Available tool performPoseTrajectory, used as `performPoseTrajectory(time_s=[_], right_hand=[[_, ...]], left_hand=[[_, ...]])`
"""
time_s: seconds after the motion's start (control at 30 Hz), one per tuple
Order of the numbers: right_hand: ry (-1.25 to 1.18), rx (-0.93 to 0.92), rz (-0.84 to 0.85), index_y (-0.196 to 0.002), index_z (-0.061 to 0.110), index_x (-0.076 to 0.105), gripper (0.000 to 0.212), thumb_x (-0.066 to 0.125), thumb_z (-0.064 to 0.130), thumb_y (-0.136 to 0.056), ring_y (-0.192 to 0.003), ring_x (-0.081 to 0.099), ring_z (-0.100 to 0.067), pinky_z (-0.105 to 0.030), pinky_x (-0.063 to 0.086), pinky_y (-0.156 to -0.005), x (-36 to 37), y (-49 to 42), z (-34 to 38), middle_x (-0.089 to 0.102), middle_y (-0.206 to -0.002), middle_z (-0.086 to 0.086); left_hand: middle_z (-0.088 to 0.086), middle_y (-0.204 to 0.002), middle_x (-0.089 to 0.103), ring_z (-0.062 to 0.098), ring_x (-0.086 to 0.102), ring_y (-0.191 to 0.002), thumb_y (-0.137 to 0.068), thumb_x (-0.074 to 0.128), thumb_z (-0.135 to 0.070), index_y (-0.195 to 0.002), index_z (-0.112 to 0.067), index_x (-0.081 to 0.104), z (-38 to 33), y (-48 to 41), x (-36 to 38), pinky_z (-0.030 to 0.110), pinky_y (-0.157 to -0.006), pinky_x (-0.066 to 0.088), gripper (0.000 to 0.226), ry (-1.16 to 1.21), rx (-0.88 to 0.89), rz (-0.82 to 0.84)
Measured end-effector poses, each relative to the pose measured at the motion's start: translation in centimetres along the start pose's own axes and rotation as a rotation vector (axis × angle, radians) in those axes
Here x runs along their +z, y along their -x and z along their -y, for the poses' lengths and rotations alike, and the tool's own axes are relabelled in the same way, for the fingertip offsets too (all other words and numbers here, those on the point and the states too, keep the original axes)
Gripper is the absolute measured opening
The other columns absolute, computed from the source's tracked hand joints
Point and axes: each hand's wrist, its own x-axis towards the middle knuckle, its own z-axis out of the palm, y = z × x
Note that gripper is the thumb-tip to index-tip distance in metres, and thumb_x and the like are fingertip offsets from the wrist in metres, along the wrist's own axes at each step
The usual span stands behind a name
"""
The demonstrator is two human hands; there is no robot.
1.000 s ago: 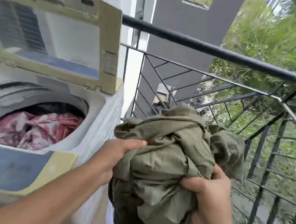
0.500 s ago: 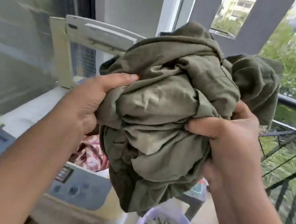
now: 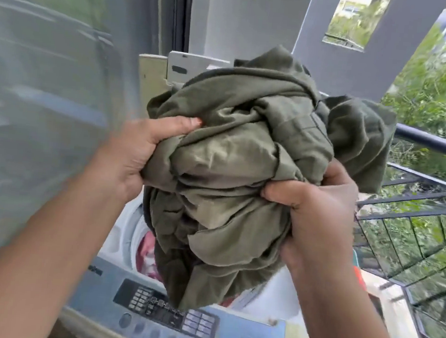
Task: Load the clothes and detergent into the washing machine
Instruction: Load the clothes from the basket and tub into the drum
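Note:
A big bundle of olive-green cloth (image 3: 243, 170) hangs above the open top of the washing machine (image 3: 174, 325). My left hand (image 3: 138, 155) grips the bundle's left side, thumb on top. My right hand (image 3: 317, 221) grips its right side with curled fingers. Below the bundle, a red and white patterned garment (image 3: 146, 257) lies in the drum. The machine's lid (image 3: 157, 78) stands raised behind the bundle. No detergent is in view.
The grey control panel with buttons (image 3: 164, 310) faces me at the front. A black metal balcony railing (image 3: 434, 143) runs along the right, with green foliage beyond. A glass pane (image 3: 41, 96) fills the left side.
The bundle has travelled from the right of the machine to directly over the drum opening. Both hands keep the same hold. The view has swung left.

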Motion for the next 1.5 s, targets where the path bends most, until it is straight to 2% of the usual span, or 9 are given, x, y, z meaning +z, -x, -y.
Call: performPoseTrajectory(time_s=[0.2, 0.37, 0.53, 0.67, 0.77, 0.9, 1.03, 1.2, 1.5], right_hand=[[0.118, 0.138, -0.080, -0.071, 0.014, 0.072, 0.040, 0.062, -0.011, -0.041, -0.069, 0.064, -0.022, -0.038, 0.055, -0.062, -0.5, -1.1, -8.5, 0.070, -0.071, -0.007], [0.339, 0.242, -0.047, -0.078, 0.017, 0.072, 0.040, 0.076, -0.005, -0.045, -0.074, 0.069, -0.018, -0.033, 0.057, -0.064, -3.2, -2.1, -14.0, 0.075, -0.079, -0.002], [0.821, 0.406, -0.010, -0.104, 0.019, 0.067, 0.059, 0.080, 0.027, -0.047, -0.091, 0.068, -0.015, -0.036, 0.057, -0.082, -6.1, -2.1, -19.2, 0.073, -0.096, 0.003], [1.135, 0.544, 0.106, -0.125, 0.021, 0.051, 0.073, 0.072, 0.042, -0.059, -0.097, 0.057, -0.017, -0.028, 0.049, -0.086, -6.9, -2.4, -21.8, 0.052, -0.120, -0.005], [1.310, 0.596, 0.210, -0.127, 0.019, 0.036, 0.059, 0.068, 0.026, -0.077, -0.095, 0.058, -0.028, -0.032, 0.051, -0.080, -6.7, -3.3, -22.8, 0.034, -0.127, -0.011], [1.592, 0.681, 0.444, -0.148, 0.031, -0.011, 0.104, 0.069, 0.025, -0.082, -0.117, 0.052, -0.041, -0.038, 0.050, -0.087, -6.0, -4.5, -24.7, -0.016, -0.153, -0.026], [1.564, 1.013, 0.728, -0.128, 0.048, -0.039, 0.138, 0.083, 0.035, -0.065, -0.129, 0.038, -0.050, -0.048, 0.041, -0.104, -6.3, -5.3, -28.1, -0.045, -0.140, -0.025], [1.548, 1.159, 0.832, -0.136, 0.041, -0.032, 0.131, 0.081, 0.041, -0.069, -0.140, 0.023, -0.045, -0.044, 0.026, -0.115, -7.8, -7.7, -32.9, -0.039, -0.144, -0.027], [1.676, 1.220, 0.887, -0.144, 0.039, -0.020, 0.129, 0.083, 0.036, -0.067, -0.138, 0.033, -0.034, -0.038, 0.036, -0.109, -10.8, -11.5, -38.7, 0.000, -0.157, -0.023]], left_hand=[[-0.004, -0.060, 0.072, 0.006, 0.067, -0.053, -0.072, 0.073, -0.006, -0.080, -0.009, 0.071, 5.4, -4.4, -3.3, 0.015, -0.049, 0.051, 0.008, -0.070, -0.041, -0.049], [0.008, -0.081, 0.076, 0.026, 0.073, -0.081, -0.040, 0.085, -0.039, -0.077, -0.014, 0.077, 11.7, -8.1, -5.9, 0.045, -0.081, 0.058, 0.045, -0.319, -0.126, -0.103], [0.001, -0.063, 0.069, 0.021, 0.064, -0.066, -0.047, 0.072, -0.054, -0.067, -0.013, 0.072, 16.9, -10.1, -7.4, 0.032, -0.059, 0.046, 0.045, -0.835, -0.109, -0.149], [0.016, -0.083, 0.066, 0.029, 0.063, -0.082, -0.062, 0.080, -0.048, -0.073, -0.010, 0.073, 21.6, -12.3, -9.0, 0.031, -0.065, 0.041, 0.041, -1.067, -0.118, -0.073], [0.018, -0.117, 0.051, 0.034, 0.058, -0.105, -0.078, 0.072, -0.040, -0.114, -0.009, 0.063, 23.9, -13.4, -10.1, 0.036, -0.087, 0.045, 0.049, -1.231, -0.219, -0.006], [0.012, -0.148, 0.020, 0.035, 0.042, -0.124, -0.084, 0.063, -0.026, -0.146, -0.031, 0.027, 24.4, -14.0, -10.7, 0.040, -0.096, 0.043, 0.072, -1.535, -0.099, 0.162], [-0.002, -0.156, 0.012, 0.028, 0.016, -0.141, -0.067, 0.071, -0.058, -0.142, -0.053, 0.020, 25.6, -14.4, -9.9, 0.045, -0.108, 0.034, 0.091, -1.634, -0.119, 0.595], [-0.003, -0.154, -0.031, 0.037, -0.022, -0.143, -0.057, 0.082, -0.054, -0.141, -0.050, -0.019, 29.6, -16.1, -9.9, 0.069, -0.108, 0.018, 0.131, -1.721, -0.393, 0.876], [-0.007, -0.150, -0.039, 0.040, -0.027, -0.140, -0.056, 0.088, -0.040, -0.141, -0.050, -0.019, 34.3, -19.3, -9.0, 0.071, -0.108, 0.010, 0.137, -1.679, -0.531, 0.905]])
